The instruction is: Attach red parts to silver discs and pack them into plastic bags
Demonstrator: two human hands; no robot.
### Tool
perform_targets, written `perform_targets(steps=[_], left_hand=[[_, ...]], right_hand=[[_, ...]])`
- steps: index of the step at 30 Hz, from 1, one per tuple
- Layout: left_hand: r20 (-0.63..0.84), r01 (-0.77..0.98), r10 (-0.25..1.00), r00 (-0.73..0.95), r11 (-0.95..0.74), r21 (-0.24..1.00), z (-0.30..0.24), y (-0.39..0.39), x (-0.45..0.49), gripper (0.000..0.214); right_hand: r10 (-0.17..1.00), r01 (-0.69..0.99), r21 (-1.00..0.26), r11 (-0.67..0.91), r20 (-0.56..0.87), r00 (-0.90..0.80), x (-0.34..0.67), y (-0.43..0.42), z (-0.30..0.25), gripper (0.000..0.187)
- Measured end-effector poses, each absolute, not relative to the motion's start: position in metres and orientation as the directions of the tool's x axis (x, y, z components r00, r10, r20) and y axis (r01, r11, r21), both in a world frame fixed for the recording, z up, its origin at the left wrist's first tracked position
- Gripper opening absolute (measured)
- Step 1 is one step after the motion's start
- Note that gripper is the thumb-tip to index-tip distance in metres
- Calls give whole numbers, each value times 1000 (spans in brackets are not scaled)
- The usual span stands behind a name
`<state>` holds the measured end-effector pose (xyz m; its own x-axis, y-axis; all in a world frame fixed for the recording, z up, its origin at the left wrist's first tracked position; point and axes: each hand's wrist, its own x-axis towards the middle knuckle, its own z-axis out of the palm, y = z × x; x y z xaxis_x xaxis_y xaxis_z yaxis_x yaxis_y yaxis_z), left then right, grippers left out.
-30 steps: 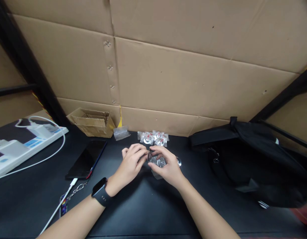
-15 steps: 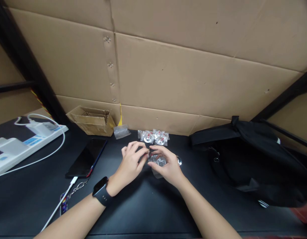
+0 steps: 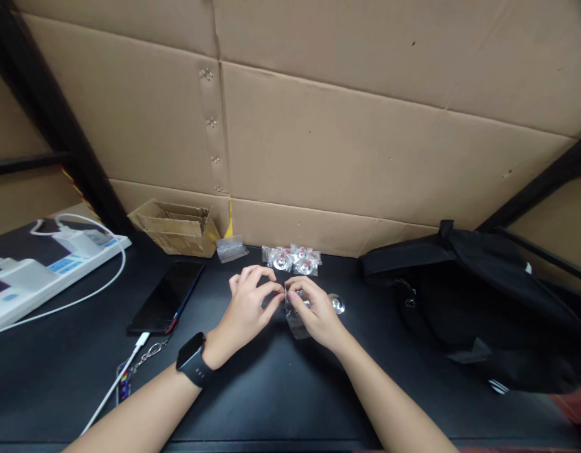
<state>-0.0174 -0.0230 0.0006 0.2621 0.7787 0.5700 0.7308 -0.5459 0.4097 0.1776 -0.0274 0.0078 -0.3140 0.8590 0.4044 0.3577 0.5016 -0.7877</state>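
Observation:
A small clear plastic bag hangs between my two hands above the black table. My left hand pinches its left edge between thumb and forefinger, with the other fingers curled and raised. Thumb and fingers of my right hand are closed on the bag's upper part, hiding much of it. Just right of that hand, a shiny round metal piece lies on the table. Beyond my hands sits a cluster of bagged round metal pieces with red marks.
At the back left stand an open cardboard box and a flat clear bag. A phone on a white cable lies left, near a power strip. A black backpack fills the right side. Behind rises a cardboard wall.
My right thumb and fingers have closed together on the bag, which now hangs lower and more upright. The round metal piece beside the right hand shows more fully.

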Motion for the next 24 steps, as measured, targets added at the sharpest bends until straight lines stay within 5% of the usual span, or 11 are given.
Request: perform_targets(steps=[5, 18, 24], left_hand=[[512, 685, 822, 249, -523, 506, 4, -25, -18, 24], [354, 713, 842, 407, -535, 454, -17, -9, -27, 11], [361, 767, 875, 323, -465, 442, -12, 1, -50, 39]], right_hand=[[840, 456, -708, 538, 411, -353, 181, -27, 8, 12], [846, 657, -534, 532, 372, -383, 208, -19, 14, 10], [928, 843, -389, 372, 160, -336, 273, -8, 15, 39]])
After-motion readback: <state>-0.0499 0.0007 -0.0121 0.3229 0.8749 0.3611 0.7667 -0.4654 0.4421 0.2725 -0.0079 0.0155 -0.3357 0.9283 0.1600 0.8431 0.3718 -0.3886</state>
